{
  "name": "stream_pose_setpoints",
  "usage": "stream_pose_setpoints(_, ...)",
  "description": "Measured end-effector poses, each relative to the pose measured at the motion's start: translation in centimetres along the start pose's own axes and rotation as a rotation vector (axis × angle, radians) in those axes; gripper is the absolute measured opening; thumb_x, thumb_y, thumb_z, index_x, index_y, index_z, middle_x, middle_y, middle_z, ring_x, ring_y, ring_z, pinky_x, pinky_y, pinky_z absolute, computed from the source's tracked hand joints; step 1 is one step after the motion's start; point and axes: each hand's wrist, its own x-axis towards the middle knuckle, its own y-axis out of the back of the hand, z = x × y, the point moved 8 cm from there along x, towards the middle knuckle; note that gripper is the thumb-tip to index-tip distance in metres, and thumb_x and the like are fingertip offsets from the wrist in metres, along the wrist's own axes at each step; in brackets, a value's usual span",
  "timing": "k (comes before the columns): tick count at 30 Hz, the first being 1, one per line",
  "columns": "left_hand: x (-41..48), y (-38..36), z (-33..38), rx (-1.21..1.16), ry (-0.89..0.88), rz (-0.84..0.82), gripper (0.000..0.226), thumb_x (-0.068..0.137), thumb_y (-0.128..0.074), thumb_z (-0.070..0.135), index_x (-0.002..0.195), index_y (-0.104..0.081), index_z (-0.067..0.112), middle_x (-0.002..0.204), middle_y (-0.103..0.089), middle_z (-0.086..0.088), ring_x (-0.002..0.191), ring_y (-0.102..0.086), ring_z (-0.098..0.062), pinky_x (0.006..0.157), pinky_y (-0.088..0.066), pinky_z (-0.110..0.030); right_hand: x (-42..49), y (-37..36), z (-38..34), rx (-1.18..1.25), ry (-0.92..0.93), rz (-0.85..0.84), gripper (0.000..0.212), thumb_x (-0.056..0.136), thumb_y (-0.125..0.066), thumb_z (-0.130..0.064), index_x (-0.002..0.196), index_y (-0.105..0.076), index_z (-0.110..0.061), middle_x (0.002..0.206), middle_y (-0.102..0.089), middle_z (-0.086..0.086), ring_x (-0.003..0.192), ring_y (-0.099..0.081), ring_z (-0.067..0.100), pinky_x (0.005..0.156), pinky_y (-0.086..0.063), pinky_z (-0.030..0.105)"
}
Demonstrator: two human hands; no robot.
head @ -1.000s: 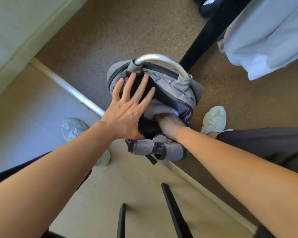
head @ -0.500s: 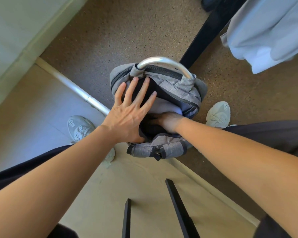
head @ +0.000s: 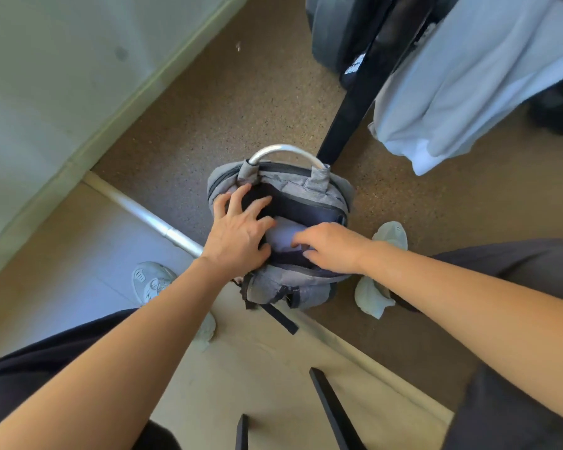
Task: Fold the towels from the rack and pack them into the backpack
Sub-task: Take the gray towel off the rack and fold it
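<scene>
Left hand (head: 238, 235) no longer flat: our fingers have curled and now grip the backpack (head: 306, 196) rim. Right hand (head: 332, 248) has come up out of the bag, fingers bent on the towel (head: 281, 237); grip unclear. More towel now shows in the opening.

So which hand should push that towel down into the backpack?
Probably the right hand: it rests on the towel in the opening, while the left hand grips the backpack rim.

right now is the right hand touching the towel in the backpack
Touching. The head view shows the right hand with its fingertips resting on the pale towel in the open backpack, no gap between them.
</scene>
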Motion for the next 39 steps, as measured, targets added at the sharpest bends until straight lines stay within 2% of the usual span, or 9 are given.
stream_pose_setpoints(6, 0.0, 5.3, 0.3, -0.261, 0.081, 0.248, 0.016, 0.080, -0.074, 0.016, 0.091, -0.079, 0.026, 0.090, -0.077, 0.008, 0.089, -0.068, -0.025, 0.077, -0.041, -0.038, -7.5, 8.0, -2.3, 0.178, 0.028, 0.301, 0.026, 0.097, -0.056, -0.022, 0.119, -0.070, -0.025, 0.100, -0.072, -0.007, 0.086, -0.063, 0.009, 0.080, -0.052, 0.032)
stream_pose_setpoints(10, 0.3, 7.2, 2.4, -0.608, 0.194, 0.179, 0.019, 0.088, -0.072, 0.014, 0.096, -0.079, 0.029, 0.091, -0.077, 0.017, 0.088, -0.070, -0.002, 0.078, -0.056, -0.029, -12.5, 13.4, 1.6, 0.500, -0.142, 0.732, 0.011, 0.090, -0.069, -0.017, 0.099, -0.075, -0.021, 0.081, -0.069, -0.012, 0.074, -0.063, 0.002, 0.070, -0.051, 0.016)
stream_pose_setpoints(13, 1.1, 8.8, 5.5, -0.775, 0.178, 0.156, 0.013, 0.087, -0.069, 0.024, 0.095, -0.080, 0.025, 0.089, -0.078, 0.015, 0.088, -0.072, -0.002, 0.083, -0.059, -0.033, -15.3, 15.1, 6.8, 0.846, -0.354, 1.053, 0.007, 0.085, -0.072, -0.017, 0.087, -0.070, -0.023, 0.078, -0.068, -0.005, 0.076, -0.066, 0.010, 0.071, -0.054, 0.027)
stream_pose_setpoints(19, 5.8, 12.2, 10.7, -1.033, 0.241, 0.135, 0.011, 0.093, -0.075, 0.015, 0.094, -0.080, 0.024, 0.085, -0.078, 0.013, 0.082, -0.072, -0.003, 0.079, -0.053, -0.021, -17.4, 17.6, 12.7, 1.233, -0.511, 1.350, 0.024, 0.085, -0.070, -0.010, 0.107, -0.060, -0.016, 0.104, -0.062, 0.001, 0.096, -0.063, 0.017, 0.076, -0.052, 0.030)
stream_pose_setpoints(24, 11.8, 15.4, 14.3, -1.105, 0.306, 0.181, 0.008, 0.093, -0.074, 0.022, 0.099, -0.079, 0.021, 0.080, -0.074, 0.010, 0.062, -0.060, 0.002, 0.060, -0.046, -0.016, -19.0, 20.9, 15.4, 1.220, -0.446, 1.477, 0.027, 0.088, -0.061, -0.002, 0.111, -0.066, -0.017, 0.109, -0.066, 0.001, 0.102, -0.062, 0.015, 0.083, -0.050, 0.026)
stream_pose_setpoints(30, 19.7, 16.6, 17.9, -1.106, 0.413, 0.174, 0.057, 0.089, -0.076, 0.047, 0.134, -0.059, 0.018, 0.121, -0.067, 0.002, 0.107, -0.066, -0.016, 0.081, -0.053, -0.028, -18.2, 21.5, 15.8, 1.229, -0.367, 1.423, 0.042, 0.092, -0.052, 0.002, 0.129, -0.063, -0.016, 0.125, -0.064, 0.001, 0.115, -0.059, 0.014, 0.091, -0.049, 0.020)
stream_pose_setpoints(33, 22.1, 16.1, 18.8, -1.112, 0.461, 0.197, 0.051, 0.087, -0.078, 0.047, 0.116, -0.066, 0.007, 0.102, -0.069, -0.013, 0.092, -0.068, -0.026, 0.067, -0.044, -0.020, -18.2, 21.4, 16.0, 1.268, -0.342, 1.423, 0.042, 0.091, -0.056, 0.001, 0.128, -0.064, -0.017, 0.122, -0.064, 0.003, 0.114, -0.060, 0.015, 0.092, -0.050, 0.024)
stream_pose_setpoints(36, 22.3, 15.9, 18.5, -1.071, 0.485, 0.273, 0.032, 0.098, -0.067, 0.031, 0.071, -0.054, 0.019, 0.065, -0.050, 0.001, 0.058, -0.047, -0.014, 0.050, -0.034, -0.019, -18.2, 21.5, 16.2, 1.289, -0.334, 1.407, 0.043, 0.091, -0.054, 0.001, 0.129, -0.060, -0.018, 0.119, -0.063, 0.005, 0.110, -0.060, 0.016, 0.087, -0.048, 0.021)
stream_pose_setpoints(39, 21.0, 16.0, 16.5, -1.213, 0.548, 0.396, 0.015, 0.103, -0.055, 0.024, 0.091, -0.059, 0.017, 0.082, -0.055, 0.003, 0.073, -0.049, -0.012, 0.067, -0.041, -0.028, -18.2, 21.5, 16.2, 1.307, -0.328, 1.423, 0.046, 0.090, -0.051, 0.003, 0.132, -0.057, -0.017, 0.119, -0.062, 0.006, 0.107, -0.060, 0.015, 0.083, -0.048, 0.020)
